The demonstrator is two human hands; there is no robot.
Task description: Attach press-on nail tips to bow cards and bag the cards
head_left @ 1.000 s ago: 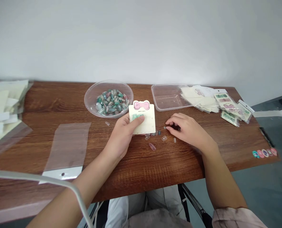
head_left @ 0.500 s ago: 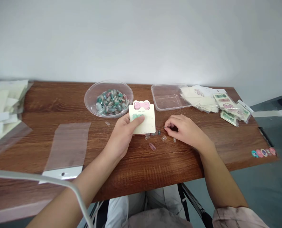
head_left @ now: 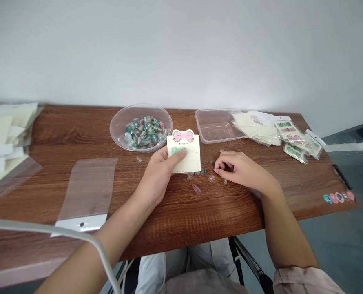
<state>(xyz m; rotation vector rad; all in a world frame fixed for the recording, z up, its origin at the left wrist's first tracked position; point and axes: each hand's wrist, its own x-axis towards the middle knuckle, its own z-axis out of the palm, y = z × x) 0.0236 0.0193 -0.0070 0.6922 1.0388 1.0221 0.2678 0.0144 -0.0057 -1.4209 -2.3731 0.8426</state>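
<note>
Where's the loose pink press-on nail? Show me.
In the head view, the pink press-on nail lies on the wooden table, just below the card held in the left hand and left of the right hand.

The lower edge of the bow-topped nail card (head_left: 184, 153) is partly covered by the left hand (head_left: 157, 175), and the green press-on nails (head_left: 175, 151) on it are half hidden by the thumb. Whatever may lie within the curled fingers (head_left: 222, 162) of the right hand (head_left: 245, 171) is concealed. The card's small print cannot be read, and the stack of packets (head_left: 4, 151) is cut off by the picture's left edge
</note>
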